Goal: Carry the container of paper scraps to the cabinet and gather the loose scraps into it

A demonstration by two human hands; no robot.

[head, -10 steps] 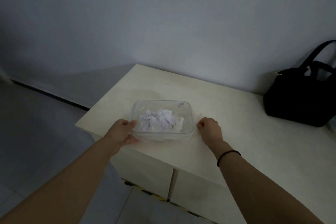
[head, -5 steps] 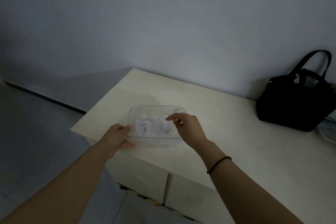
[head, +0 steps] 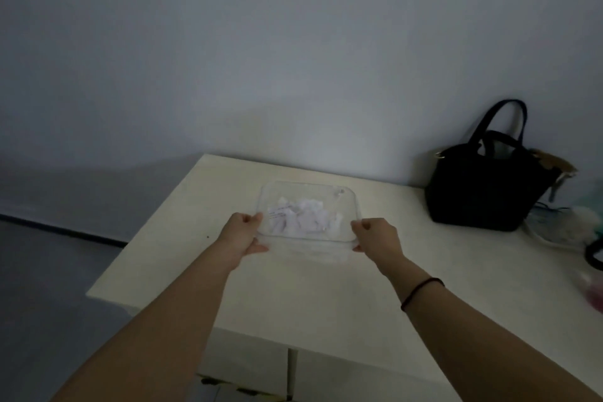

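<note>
Hands, left (head: 242, 233) and right (head: 378, 236), clasping clear rounded-rectangular plastic container (head: 346, 206) of crumpled scraps (head: 303, 217).

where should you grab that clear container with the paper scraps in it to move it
Grip the clear container by its two short ends, one hand from each side, as the left hand and right hand do now. It is wide, shallow and open-topped, so holding both ends keeps it level and the paper scraps inside.
</note>
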